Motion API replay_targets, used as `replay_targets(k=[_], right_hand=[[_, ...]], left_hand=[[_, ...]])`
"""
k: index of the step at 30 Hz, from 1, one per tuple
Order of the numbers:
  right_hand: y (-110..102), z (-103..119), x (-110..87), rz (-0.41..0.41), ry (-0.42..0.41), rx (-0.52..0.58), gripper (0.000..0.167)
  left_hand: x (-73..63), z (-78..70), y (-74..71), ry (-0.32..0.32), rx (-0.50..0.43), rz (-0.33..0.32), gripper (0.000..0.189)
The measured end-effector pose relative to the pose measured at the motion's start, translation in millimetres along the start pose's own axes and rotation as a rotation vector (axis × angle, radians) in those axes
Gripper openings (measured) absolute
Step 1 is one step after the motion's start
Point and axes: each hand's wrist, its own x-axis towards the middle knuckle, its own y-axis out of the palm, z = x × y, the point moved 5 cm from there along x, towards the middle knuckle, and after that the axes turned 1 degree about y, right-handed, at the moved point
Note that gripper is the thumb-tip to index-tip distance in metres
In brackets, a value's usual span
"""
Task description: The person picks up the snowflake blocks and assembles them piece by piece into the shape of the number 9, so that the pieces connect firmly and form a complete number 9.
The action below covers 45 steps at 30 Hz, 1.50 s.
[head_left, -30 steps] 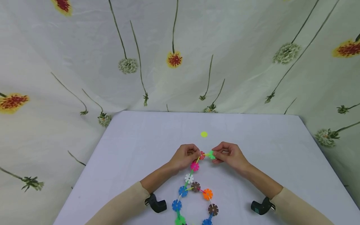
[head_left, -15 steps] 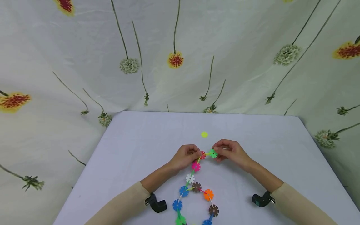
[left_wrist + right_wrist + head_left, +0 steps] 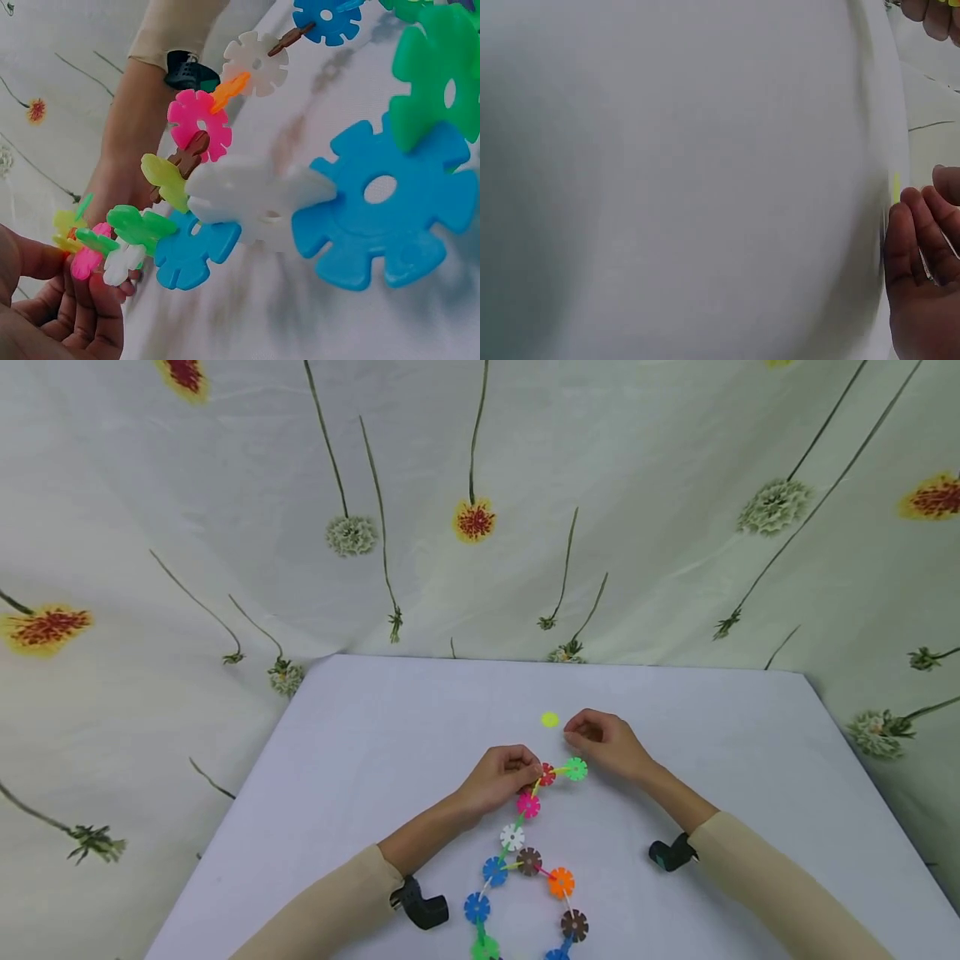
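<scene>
A chain of notched plastic snowflake discs runs up the white table. My left hand pinches the red disc near the chain's upper end. Beyond it a yellow connecting disc, seen edge-on, leads to the bright green end disc. Nothing is held in my right hand, its fingers loosely bent above the green disc. A flat yellow round piece lies just left of its fingertips. In the left wrist view a large blue disc of the chain is close to the camera; thumb and fingers hold the far end.
Below, the chain goes through a pink disc and a white disc, then opens into a loop with blue, brown, orange and green discs. The loop runs past the lower frame edge. Flower-printed cloth hangs behind the table.
My right hand has let go of the green end disc and moved up, near the yellow round piece. The left hand has kept its pinch on the red disc.
</scene>
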Motion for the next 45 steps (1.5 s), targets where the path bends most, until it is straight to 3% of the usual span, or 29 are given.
replay_targets(k=[7,12,16,22,32,45], right_hand=[[9,1,21.9,-0.052,-0.021,-0.142,0.023],[14,5,33.0,-0.044,-0.044,-0.240,0.035],[16,6,39.2,-0.030,-0.049,-0.282,0.034],[17,7,42.1,-0.014,-0.044,-0.275,0.025],[16,5,41.4,0.007,0.012,-0.233,0.028],[-4,5,9.6,-0.018,-0.053,-0.124,0.016]], left_hand=[[-2.3,-3.2,0.2,0.028,-0.022,0.024,0.018],[-2.7,-4.3,-0.1,0.033,-0.027,0.029,0.018],[-2.1,-3.4,-0.5,0.032,-0.030,0.026,0.018],[-1.0,-3.1,0.4,0.039,-0.030,0.027,0.019],[-2.3,-1.4,0.1,0.030,-0.024,0.025,0.019],[-2.5,-0.6,-2.6,0.016,-0.012,0.024,0.018]])
